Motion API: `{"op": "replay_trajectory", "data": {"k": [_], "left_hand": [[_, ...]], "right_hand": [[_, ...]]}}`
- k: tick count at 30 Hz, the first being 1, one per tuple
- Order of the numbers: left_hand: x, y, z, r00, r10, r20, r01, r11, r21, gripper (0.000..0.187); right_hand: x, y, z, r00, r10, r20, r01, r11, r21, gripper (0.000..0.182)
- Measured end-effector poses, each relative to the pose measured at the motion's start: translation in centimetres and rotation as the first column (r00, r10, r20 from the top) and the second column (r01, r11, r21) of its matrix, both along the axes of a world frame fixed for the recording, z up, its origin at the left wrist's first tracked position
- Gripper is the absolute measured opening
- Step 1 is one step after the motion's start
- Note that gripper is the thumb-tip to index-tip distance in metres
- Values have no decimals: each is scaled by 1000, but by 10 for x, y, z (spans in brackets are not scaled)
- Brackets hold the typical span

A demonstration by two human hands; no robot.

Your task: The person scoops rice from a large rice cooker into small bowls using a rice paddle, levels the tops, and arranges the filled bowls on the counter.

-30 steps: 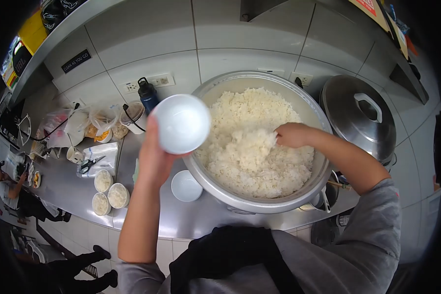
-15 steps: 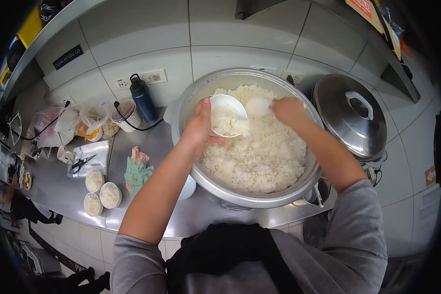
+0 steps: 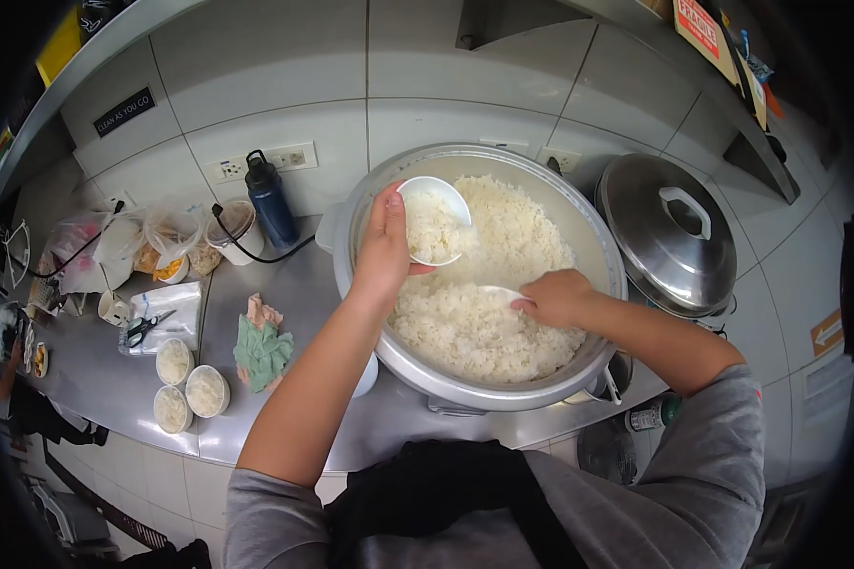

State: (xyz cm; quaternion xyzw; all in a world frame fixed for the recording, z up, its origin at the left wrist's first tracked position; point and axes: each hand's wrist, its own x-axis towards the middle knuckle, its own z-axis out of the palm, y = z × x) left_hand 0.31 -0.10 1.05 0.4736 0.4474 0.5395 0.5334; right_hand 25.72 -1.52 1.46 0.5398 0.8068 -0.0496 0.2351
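A big round metal pot (image 3: 353,334) of cooked white rice (image 3: 512,223) stands in front of me. Over its left side my left hand (image 3: 385,237) grips a white bowl (image 3: 446,192), tilted and partly filled with rice. My right hand (image 3: 558,296) is closed on the handle of a white rice paddle (image 3: 491,292), whose blade is mostly sunk in the rice near the pot's middle. The paddle's far end is hidden by rice.
Several rice-filled cups, including one cup (image 3: 207,391), stand left beside green and pink cloths (image 3: 262,347). Scissors (image 3: 148,326) lie on plastic bags. A blue bottle (image 3: 271,201) is by the wall; a metal lid (image 3: 669,237) leans right. A shelf (image 3: 237,8) hangs overhead.
My right hand has moved the paddle from beside the bowl down and toward me into the rice. The left hand still holds the bowl over the pot in nearly the same place.
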Motion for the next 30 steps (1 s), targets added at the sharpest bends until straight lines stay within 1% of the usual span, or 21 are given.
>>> {"op": "replay_trajectory", "data": {"k": [2,3,5,6,8,9,11,12,13,14,15,16,18,19,20,22,23,25,26,28,30], "left_hand": [[0,2,-3,1000,8,-17,-8,1000,22,53],[0,2,-4,1000,10,-12,-10,1000,9,52],[0,4,-6,1000,15,-2,-15,1000,4,51],[0,4,-6,1000,5,-5,-5,1000,-3,50],[0,4,-6,1000,-2,-5,2,1000,-5,50],[0,3,-5,999,-23,-29,22,1000,-21,50],[1,2,-3,998,-45,-51,43,999,-31,50],[1,1,-2,997,-63,-49,59,995,-79,52],[1,0,-1,996,-80,-47,74,989,-127,53],[1,0,-1,996,-76,-43,71,990,-119,53],[-1,1,-3,992,-125,32,129,976,-176,54],[-3,3,-4,980,-167,107,187,956,-226,55],[-5,6,-6,973,-166,159,202,946,-252,58],[-5,8,-8,962,-171,211,229,930,-288,61],[-6,11,-11,963,-164,214,222,933,-282,61],[-8,16,-14,929,-166,331,271,914,-302,61],[-9,16,-14,929,-160,334,264,918,-296,61],[-6,11,-8,930,-117,348,234,920,-315,61],[-6,11,-7,929,-117,352,233,922,-308,61],[-6,11,-9,928,-137,348,243,928,-282,59],[-8,11,-10,918,-174,357,277,925,-259,56]], "right_hand": [[7,-5,8,1000,-11,-2,11,997,-80,46],[10,-5,12,1000,-7,0,7,997,-71,46],[19,-3,20,992,-112,-61,97,973,-209,47],[25,0,23,992,-109,-59,95,975,-202,47],[36,13,33,946,-269,-184,179,901,-395,48],[33,18,44,947,-265,-182,178,904,-389,48],[23,20,72,927,-238,-289,174,957,-231,45],[16,17,77,928,-236,-287,175,959,-224,45],[6,14,81,928,-121,-353,154,986,68,40],[-5,11,82,924,12,-382,135,925,354,36],[-14,10,72,924,94,-371,109,864,491,24],[-23,10,59,924,105,-367,100,861,499,24],[-40,10,37,954,277,-115,-72,586,807,33],[-44,9,35,953,282,-108,-81,583,809,43],[-45,9,38,951,291,-102,-89,578,811,43],[-51,1,56,944,314,-103,-74,505,860,42],[-53,-2,62,941,323,-98,-82,500,862,42],[-53,-10,69,943,302,-138,-17,461,887,40],[-55,-14,66,943,305,-132,-22,456,890,40],[-59,-20,58,955,267,-133,-22,508,861,36],[-62,-17,58,950,280,-135,-25,502,865,33]]}}
